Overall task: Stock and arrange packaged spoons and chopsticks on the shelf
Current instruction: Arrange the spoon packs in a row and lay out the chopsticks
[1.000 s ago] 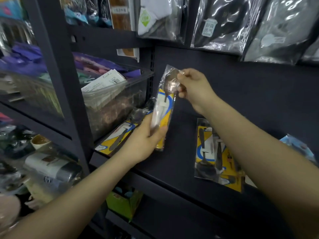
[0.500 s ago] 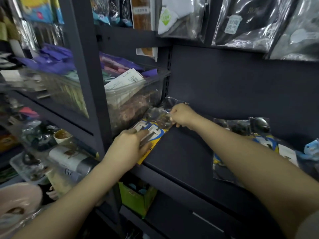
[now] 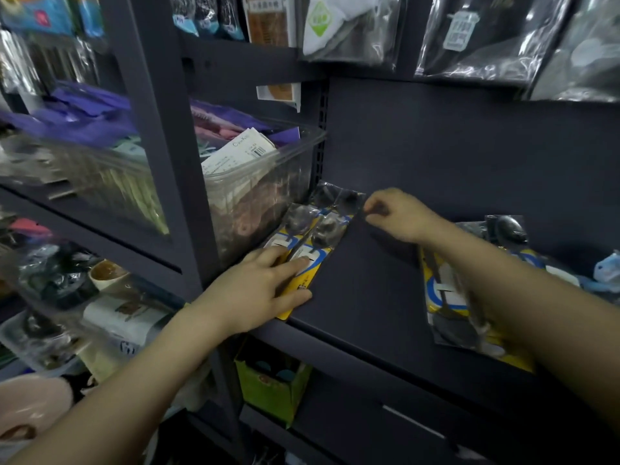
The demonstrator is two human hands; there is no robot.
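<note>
Two clear-plastic spoon packets with yellow, blue and white backing cards [image 3: 303, 250] now lie side by side at the left end of the dark grey metal shelf [image 3: 365, 297], just beside the clear plastic storage bin [image 3: 261, 193]. A second ago the nearer packet was held upright in the air between both hands; half a second ago it was coming down onto the board. In the head view, the left hand [image 3: 265, 290] rests flat on the lower ends of the cards, fingers straight and pressing. The right hand [image 3: 396, 213] is loosely curled at the packets' top corner; whether it pinches the film is blurred, so I cannot tell. Another pile of yellow-carded spoon packets [image 3: 453, 297] lies well apart to the right, partly behind the right forearm. This packet looks placed, with only squaring up left.
</note>
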